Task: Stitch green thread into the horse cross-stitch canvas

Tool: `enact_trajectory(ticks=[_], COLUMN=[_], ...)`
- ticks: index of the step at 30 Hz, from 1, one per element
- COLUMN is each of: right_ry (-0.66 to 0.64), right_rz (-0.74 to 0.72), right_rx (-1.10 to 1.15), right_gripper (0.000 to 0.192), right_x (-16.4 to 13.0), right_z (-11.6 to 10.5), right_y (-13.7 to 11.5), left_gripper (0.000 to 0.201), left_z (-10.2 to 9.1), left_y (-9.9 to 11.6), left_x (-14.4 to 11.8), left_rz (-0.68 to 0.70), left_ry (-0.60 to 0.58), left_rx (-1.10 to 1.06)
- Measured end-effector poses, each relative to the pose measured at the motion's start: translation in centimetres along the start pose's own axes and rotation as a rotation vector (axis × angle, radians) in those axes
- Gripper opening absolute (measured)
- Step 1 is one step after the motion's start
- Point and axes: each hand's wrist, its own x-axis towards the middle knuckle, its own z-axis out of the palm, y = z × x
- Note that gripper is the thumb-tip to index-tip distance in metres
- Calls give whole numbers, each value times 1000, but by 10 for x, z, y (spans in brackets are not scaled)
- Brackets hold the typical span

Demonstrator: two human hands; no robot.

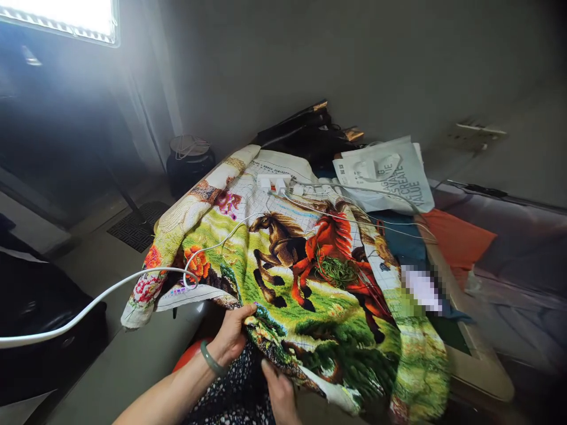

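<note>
Left hand (230,337) pinches the near hem of the horse embroidery (310,277), thumb on top, grip narrow on the cloth. Right hand (280,394) sits just beside it at the lower edge, fingers tucked under; whether it grips I cannot tell. Best to keep the hem taut and flat. A white cable (97,301) loops across the left side; a printed bag (390,177) crowds the far edge.

dim room | window (62,18) glare top left, hazy bloom | edges stretched, soft | corners dark
</note>
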Motion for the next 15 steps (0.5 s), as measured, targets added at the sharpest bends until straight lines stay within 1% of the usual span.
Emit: enact_trajectory(ticks=[1,2,3,4,5,6,7,8,9,10,11,12,15], right_ry=[-48,-108,-166,-212,-227,-205,-153,-32,62,127,157,145,-4], right_rz=[-66,-120,-198,-301,-409,-506,-588,-633,-660,-675,-673,-664,-587], right_rx=[-165,-236,-298,-365,-426,-476,-522,-566,-625,-690,-749,-803,-883], right_gripper=[41,42,39,34,31,31,31,30,29,29,30,30,25], right_x=[-9,-16,-22,-23,-20,-12,0,14,30,46,60,73,95], right_z=[-2,-4,-6,-6,-6,-5,-3,-1,2,6,9,13,24], right_y=[2,-1,-10,-24,-43,-65,-87,-108,-126,-140,-148,-152,-147], left_gripper=[49,48,47,46,46,45,45,44,43,42,41,40,38], left_z=[0,-1,-1,-1,-1,-1,0,0,1,1,2,2,1], left_y=[0,-1,-1,0,0,1,1,2,3,4,4,5,5], left_x=[1,1,2,2,2,1,1,0,-1,-2,-3,-4,-4], left_rz=[3,6,7,8,11,20,28,35,42,49,53,56,80], left_ry=[6,10,12,12,11,8,0,-12,-24,-36,-45,-48,-38], left_rx=[-3,-2,3,10,18,25,28,26,21,16,11,6,1])
